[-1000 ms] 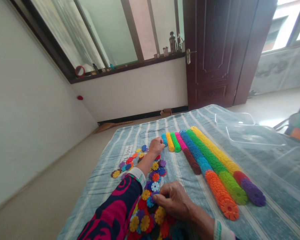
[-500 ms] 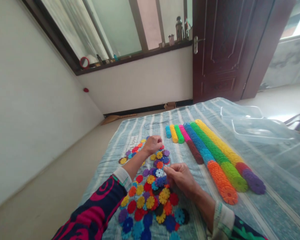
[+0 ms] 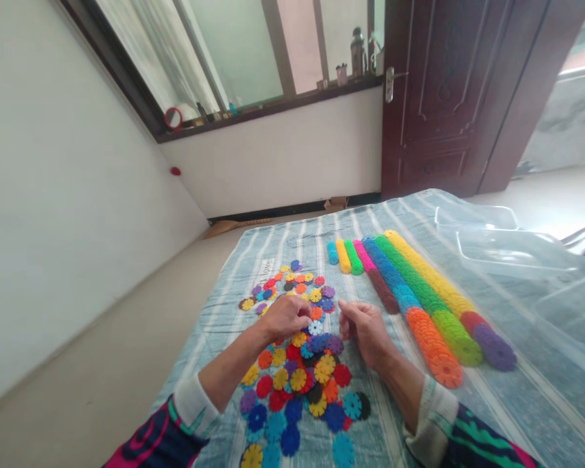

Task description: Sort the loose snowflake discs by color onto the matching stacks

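1. Loose discs [image 3: 298, 379], many-coloured and notched, lie spread on the striped sheet [image 3: 224, 312].
2. Left hand [image 3: 287, 316] is above them, fingers curled — whether they grip a disc, I cannot tell.
3. Right hand [image 3: 365, 329] is just beside the discs, fingers bent — its grip also I cannot tell.
4. Stacked discs [image 3: 416, 286] lie in coloured rows farther right.

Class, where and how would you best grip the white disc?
The white disc is probably best pinched by its notched rim, from above and the right: it looks flat, and striped cloth shows beside that edge.
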Motion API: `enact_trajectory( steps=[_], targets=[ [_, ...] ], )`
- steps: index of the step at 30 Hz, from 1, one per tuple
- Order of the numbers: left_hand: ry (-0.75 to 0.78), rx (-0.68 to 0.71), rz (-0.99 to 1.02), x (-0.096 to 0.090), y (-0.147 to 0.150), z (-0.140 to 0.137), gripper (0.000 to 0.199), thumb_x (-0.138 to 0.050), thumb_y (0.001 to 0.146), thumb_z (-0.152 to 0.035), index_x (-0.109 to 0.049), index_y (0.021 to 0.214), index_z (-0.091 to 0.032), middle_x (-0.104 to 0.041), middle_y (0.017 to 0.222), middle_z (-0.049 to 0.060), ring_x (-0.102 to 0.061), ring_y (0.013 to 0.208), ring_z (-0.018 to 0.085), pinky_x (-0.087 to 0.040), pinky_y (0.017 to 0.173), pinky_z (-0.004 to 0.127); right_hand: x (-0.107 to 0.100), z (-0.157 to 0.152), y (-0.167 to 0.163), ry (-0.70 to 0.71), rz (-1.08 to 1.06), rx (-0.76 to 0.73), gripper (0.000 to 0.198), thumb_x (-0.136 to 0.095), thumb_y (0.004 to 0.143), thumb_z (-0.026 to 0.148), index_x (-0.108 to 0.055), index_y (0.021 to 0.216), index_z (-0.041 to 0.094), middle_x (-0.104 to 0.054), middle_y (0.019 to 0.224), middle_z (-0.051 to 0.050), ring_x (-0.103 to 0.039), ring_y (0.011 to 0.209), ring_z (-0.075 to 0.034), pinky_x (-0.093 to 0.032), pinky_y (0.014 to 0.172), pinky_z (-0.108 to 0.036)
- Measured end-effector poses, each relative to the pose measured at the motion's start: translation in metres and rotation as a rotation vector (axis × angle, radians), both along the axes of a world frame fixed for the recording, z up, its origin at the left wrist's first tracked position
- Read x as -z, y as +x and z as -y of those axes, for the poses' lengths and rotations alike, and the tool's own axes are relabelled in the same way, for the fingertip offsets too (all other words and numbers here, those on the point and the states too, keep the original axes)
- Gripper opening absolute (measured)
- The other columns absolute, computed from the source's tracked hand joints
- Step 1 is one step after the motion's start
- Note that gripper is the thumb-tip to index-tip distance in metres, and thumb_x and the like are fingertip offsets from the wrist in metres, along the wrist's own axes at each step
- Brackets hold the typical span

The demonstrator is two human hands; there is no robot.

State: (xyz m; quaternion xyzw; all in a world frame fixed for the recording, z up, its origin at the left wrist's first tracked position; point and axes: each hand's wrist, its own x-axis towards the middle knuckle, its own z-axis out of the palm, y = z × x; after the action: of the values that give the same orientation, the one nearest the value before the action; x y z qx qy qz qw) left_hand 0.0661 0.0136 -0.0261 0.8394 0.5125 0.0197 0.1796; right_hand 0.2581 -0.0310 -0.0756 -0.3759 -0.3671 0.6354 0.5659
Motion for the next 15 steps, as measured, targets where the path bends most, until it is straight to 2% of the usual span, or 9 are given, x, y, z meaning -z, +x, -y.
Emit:
enact_trajectory(
  steps=[5, 10, 15],
  targets=[
    [-0.066, -0.04, -0.038, -0.001, -0.002, 0.003, 0.014, -0.058, 0.067, -0.02, -0.07, 0.074, -0.017, -0.066, 0.074, 0.001, -0.059, 0.073, 0.016, -0.039, 0.067, 0.024, 0.001, -0.001, 0.0, -0.011, -0.018, -0.016, 0.05, -0.075, 0.069, 0.06, -0.058, 0.048, 0.018, -0.051, 0.04, 0.001, -0.043, 0.038, -0.009, -0.032, 0.044, -0.023],
    [-0.097, -0.031, -0.018, 0.002, -0.004, 0.004, 0.009, -0.056, 0.066, -0.018, -0.065, 0.067, -0.017, -0.062, 0.07, -0.001, -0.057, 0.07, 0.015, -0.039, 0.066, 0.023, -0.001, -0.001, 0.001, 0.01, 0.002, -0.019, 0.049, -0.074, 0.069, 0.059, -0.059, 0.048, 0.018, -0.051, 0.04, 0.001, -0.043, 0.039, -0.009, -0.033, 0.044, -0.023],
    [-0.026, -0.121, -0.037, -0.003, -0.003, 0.014, 0.008, -0.055, 0.069, -0.017, -0.063, 0.067, -0.017, -0.06, 0.069, -0.001, -0.055, 0.068, 0.014, -0.038, 0.066, 0.024, -0.002, -0.001, 0.001, 0.003, 0.003, -0.022, 0.049, -0.074, 0.068, 0.06, -0.059, 0.048, 0.018, -0.051, 0.04, 0.001, -0.042, 0.039, -0.009, -0.032, 0.044, -0.023]
  ],
)
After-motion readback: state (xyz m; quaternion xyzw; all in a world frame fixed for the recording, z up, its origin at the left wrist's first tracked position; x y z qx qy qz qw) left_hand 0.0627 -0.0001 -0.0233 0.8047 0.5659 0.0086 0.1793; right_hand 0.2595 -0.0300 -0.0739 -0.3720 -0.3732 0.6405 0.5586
